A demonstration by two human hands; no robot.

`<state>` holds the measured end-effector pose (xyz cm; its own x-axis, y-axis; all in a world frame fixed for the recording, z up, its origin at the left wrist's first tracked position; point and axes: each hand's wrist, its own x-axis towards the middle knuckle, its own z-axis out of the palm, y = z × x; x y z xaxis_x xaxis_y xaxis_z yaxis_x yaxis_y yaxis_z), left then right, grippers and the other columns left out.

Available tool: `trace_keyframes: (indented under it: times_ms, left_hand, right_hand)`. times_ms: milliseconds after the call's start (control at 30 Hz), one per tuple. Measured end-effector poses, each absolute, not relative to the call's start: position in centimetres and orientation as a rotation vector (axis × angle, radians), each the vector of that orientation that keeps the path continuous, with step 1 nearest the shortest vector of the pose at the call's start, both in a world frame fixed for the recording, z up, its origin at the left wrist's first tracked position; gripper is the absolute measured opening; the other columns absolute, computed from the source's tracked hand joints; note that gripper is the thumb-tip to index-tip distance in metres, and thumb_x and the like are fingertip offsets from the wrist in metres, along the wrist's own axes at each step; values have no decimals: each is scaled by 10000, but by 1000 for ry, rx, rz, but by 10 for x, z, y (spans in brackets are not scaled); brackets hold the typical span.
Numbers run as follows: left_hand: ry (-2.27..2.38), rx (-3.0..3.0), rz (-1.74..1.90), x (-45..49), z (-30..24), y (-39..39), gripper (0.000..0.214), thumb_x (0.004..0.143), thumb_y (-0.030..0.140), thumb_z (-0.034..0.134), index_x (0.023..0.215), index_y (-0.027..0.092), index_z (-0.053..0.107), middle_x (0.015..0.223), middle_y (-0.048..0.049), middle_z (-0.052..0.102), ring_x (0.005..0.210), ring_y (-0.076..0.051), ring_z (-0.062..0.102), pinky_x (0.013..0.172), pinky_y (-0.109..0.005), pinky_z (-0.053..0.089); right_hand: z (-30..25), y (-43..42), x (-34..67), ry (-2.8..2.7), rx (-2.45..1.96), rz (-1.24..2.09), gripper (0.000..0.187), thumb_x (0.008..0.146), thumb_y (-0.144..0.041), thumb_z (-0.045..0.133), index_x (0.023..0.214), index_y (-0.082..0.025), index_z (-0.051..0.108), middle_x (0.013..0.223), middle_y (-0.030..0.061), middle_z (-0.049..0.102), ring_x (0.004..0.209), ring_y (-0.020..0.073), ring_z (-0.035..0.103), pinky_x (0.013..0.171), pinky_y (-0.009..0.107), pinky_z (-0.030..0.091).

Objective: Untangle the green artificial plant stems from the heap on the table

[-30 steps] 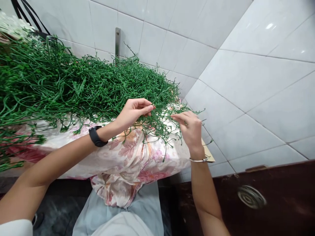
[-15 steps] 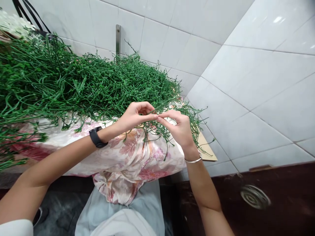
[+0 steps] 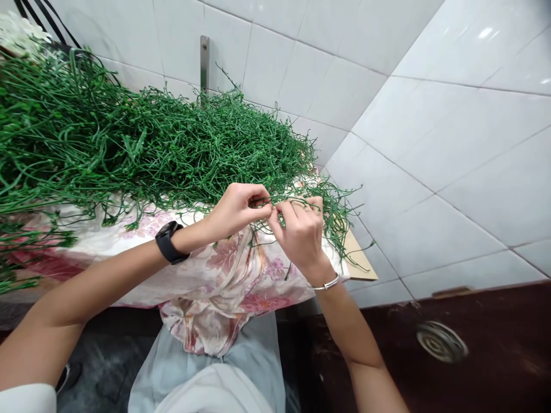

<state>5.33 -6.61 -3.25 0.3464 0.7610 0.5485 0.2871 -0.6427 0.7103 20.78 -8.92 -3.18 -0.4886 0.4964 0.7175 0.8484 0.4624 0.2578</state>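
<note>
Fingertips of my left hand pinch a thin green stem just above the cloth. My right hand is up against it, its fingers curled around the same stem, and the thumbs nearly touch. The exact point they grip is hidden behind the fingers. Behind both hands spreads a large tangled heap of green stems, which look like artificial plant stems. More loose stems lie just right of my right hand. A floral cloth is under the heap.
A tiled wall stands behind and to the right, with a metal strip upright against it. White flowers sit at the far left. A board corner juts out at right, above a dark red surface with a round metal piece.
My right hand has turned and curled its fingers, shifting slightly left and down against my left hand. The stem now runs across the right fingers. My left hand stays nearly in place.
</note>
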Motion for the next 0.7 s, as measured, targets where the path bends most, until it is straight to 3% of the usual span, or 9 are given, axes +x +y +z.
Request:
trace_keyframes:
  times_ms: [200,700]
  left_hand:
    - [920,2163,1242,49,-29,-66,77,711,162,517,645,122,518,578,34,438,565,-65,370,537,-198,297]
    - [1017,2224,1268,47,-28,-60,103,760,166,496,687,108,538,574,37,456,538,-53,368,512,-183,280]
  right_hand:
    - [-40,-89,197,-2063,-1187,-869,269,839,-242,409,594,-170,490,519,-8,492,531,118,411,688,301,271]
    - [-47,-80,179,-1930,-1301,-813,255,826,-178,387,576,-168,437,532,-2,465,557,126,397,598,279,221]
